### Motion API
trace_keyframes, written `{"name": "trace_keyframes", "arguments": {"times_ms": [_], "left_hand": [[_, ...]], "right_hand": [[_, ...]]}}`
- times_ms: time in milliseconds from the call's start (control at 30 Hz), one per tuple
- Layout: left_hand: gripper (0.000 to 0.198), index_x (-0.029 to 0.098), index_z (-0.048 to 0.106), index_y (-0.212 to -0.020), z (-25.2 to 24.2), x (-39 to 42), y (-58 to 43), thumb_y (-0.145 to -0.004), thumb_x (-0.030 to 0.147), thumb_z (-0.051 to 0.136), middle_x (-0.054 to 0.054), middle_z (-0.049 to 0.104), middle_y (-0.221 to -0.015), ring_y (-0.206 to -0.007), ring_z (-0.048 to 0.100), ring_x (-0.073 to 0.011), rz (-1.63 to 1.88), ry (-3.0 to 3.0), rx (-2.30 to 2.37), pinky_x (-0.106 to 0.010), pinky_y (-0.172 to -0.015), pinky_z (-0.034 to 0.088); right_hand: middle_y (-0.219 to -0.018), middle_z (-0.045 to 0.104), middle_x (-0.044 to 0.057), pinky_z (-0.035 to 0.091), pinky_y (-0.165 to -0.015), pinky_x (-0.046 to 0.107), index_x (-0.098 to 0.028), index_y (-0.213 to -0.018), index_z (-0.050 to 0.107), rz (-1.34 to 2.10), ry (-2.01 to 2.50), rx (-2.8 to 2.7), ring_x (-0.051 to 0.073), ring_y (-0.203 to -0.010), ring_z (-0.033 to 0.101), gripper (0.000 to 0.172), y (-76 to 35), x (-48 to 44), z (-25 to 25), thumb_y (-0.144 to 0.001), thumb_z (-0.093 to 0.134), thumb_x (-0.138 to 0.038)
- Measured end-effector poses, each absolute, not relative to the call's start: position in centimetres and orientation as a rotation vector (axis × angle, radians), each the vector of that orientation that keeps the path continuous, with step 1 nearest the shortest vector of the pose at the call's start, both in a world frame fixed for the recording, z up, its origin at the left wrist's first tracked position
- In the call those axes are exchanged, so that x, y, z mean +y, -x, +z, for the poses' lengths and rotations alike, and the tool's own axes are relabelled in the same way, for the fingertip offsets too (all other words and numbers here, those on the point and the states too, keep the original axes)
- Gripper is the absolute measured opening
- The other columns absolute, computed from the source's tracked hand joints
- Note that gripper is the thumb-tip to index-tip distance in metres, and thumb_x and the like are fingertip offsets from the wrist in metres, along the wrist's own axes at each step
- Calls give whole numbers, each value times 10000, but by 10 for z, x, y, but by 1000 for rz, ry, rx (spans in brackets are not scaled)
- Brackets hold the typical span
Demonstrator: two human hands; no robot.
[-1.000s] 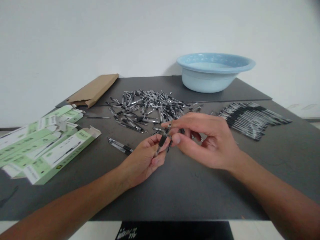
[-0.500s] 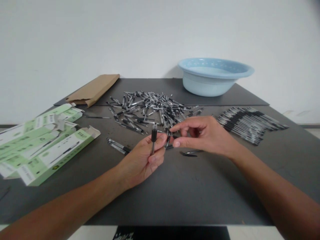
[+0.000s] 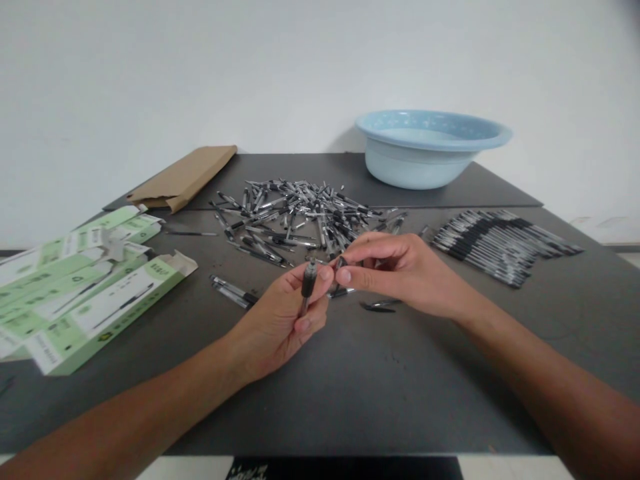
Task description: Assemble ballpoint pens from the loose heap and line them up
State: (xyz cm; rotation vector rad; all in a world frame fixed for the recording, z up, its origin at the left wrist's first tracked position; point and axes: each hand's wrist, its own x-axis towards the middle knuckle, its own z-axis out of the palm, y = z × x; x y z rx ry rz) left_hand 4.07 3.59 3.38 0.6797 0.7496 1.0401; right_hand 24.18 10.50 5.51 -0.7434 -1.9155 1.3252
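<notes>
Above the middle of the table, my left hand [image 3: 280,320] is closed around a clear pen [image 3: 309,281] with a black grip, its tip end pointing up. My right hand [image 3: 407,270] meets it from the right, thumb and forefinger pinching a small dark pen part [image 3: 341,262] at my left fingertips. What exactly this part is, my fingers mostly hide. Just below my right hand lies a black pen clip piece [image 3: 379,306]. Behind both hands spreads a loose pile of pens [image 3: 300,207]. A few pens [image 3: 233,292] lie left of my left hand.
Green and white pen boxes [image 3: 115,313] overlap at the left, with a brown paper envelope [image 3: 185,177] behind them. A light blue basin [image 3: 420,163] stands at the back right. Pens in a neat row [image 3: 490,247] lie at the right of the dark table [image 3: 350,400].
My right thumb and forefinger have closed in on the small dark part at my left fingertips. The pen in my left hand has tilted slightly.
</notes>
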Motion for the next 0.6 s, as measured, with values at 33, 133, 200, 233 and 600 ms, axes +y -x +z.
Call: {"name": "trace_keyframes", "arguments": {"times_ms": [33, 133, 200, 233, 600], "left_hand": [[376, 170, 653, -847, 33, 36, -41, -867, 429, 924, 132, 410, -479, -393, 198, -23, 1045, -687, 757, -140, -398, 227], [328, 153, 687, -949, 30, 37, -41, -971, 454, 817, 74, 597, -572, -394, 211, -16, 1052, -697, 803, -140, -400, 226], [341, 152, 681, -956, 28, 37, -41, -1011, 480, 756, 10, 713, -690, -392, 232, -12, 1047, -700, 829, -141, -395, 230], [364, 155, 675, -935, 27, 37, -41, -1021, 503, 734, 3, 712, -676, -385, 234, -17, 1041, -703, 834, -143, -389, 228], [609, 201, 579, -813, 26, 24, -46, -1063, 738, 437, 92, 389, -504, -409, 129, -51, 986, -767, 913, -122, -366, 197]], "right_hand": [[-906, 768, 40, 432, -588, 277, -235, -900, 885, 1329, 748, -1899, 143, -712, 593, 266, -242, 105, 56, -833, 900, -492], [-807, 771, 16, 417, -529, 260, -244, -938, 888, 1327, 829, -1782, 120, -603, 567, 267, -245, 106, 60, -856, 875, -498], [-754, 754, 0, 387, -477, 238, -243, -955, 885, 1281, 883, -1681, 93, -527, 513, 273, -248, 108, 62, -845, 885, -494], [-759, 759, 2, 375, -457, 230, -240, -949, 881, 1247, 897, -1635, 81, -504, 490, 279, -249, 108, 64, -846, 884, -499], [-721, 770, -13, 330, -417, 235, -295, -1037, 880, 1089, 787, -1495, 76, -468, 396, 261, -239, 87, 78, -807, 919, -413]]}}
